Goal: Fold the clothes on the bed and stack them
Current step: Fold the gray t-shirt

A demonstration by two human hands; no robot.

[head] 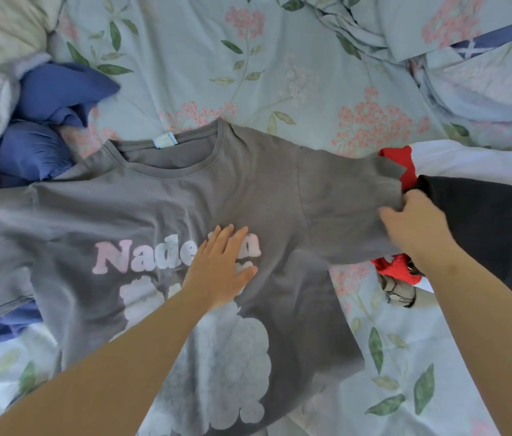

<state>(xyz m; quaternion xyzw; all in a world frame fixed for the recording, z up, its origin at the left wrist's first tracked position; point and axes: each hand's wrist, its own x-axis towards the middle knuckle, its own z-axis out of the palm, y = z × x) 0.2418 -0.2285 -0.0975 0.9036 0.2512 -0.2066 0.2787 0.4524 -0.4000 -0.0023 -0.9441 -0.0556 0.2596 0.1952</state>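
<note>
A grey T-shirt (141, 209) with pale lettering and a cloud-like print lies face up and spread across the bed, neck toward the far side. My left hand (221, 265) presses flat on its chest, fingers straight, over the lettering. My right hand (412, 225) grips the end of the shirt's right sleeve, fingers curled round the hem. A black garment (487, 228) lies under and beyond my right hand, with a red garment (401, 165) showing around it.
Crumpled blue clothes (50, 121) sit at the left by the shirt's shoulder. A white cloth (475, 165) lies at the right. The floral bed sheet (248, 64) stretches beyond the shirt. A rumpled duvet (437, 33) is bunched at the top right.
</note>
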